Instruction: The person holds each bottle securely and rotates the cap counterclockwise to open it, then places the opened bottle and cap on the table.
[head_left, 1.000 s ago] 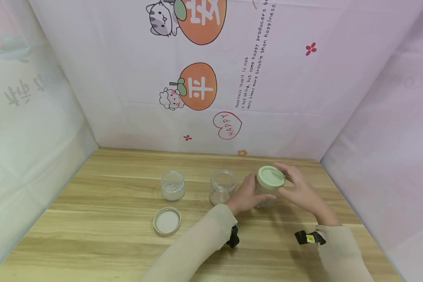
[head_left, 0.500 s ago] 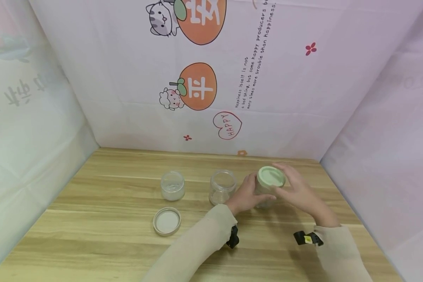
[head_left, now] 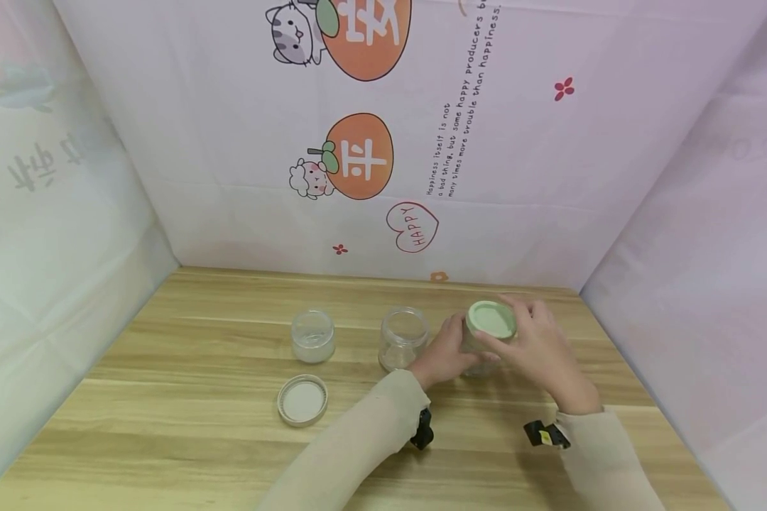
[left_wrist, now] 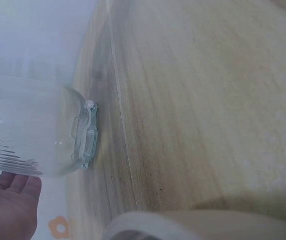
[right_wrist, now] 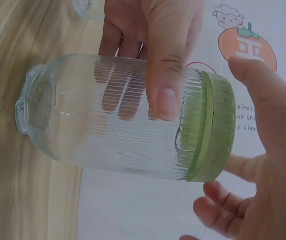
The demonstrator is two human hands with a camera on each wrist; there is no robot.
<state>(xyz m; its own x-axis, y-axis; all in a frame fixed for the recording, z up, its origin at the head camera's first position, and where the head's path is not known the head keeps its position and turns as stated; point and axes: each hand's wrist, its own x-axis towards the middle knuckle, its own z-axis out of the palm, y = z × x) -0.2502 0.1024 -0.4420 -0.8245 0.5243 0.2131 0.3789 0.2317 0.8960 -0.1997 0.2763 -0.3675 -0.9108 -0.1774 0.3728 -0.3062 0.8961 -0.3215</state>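
Note:
A ribbed clear glass jar with a green lid stands at the right of the table. My left hand grips the jar's body from the left, its thumb on the near side and fingers behind the glass. Around the lid's rim is my right hand, with the thumb on the near edge and fingers at the far side. In the left wrist view the jar's footed base shows close to the wood, and the lid lies out of frame there.
Left of the jar stands an open glass jar, close to my left wrist. Farther left is a smaller glass jar, with a pale round lid in front of it. Printed cloth walls bound the wooden table.
My right hand has turned about the lid; its thumb has swung left along the near rim and the wrist has shifted left. The left hand and jar stay in place.

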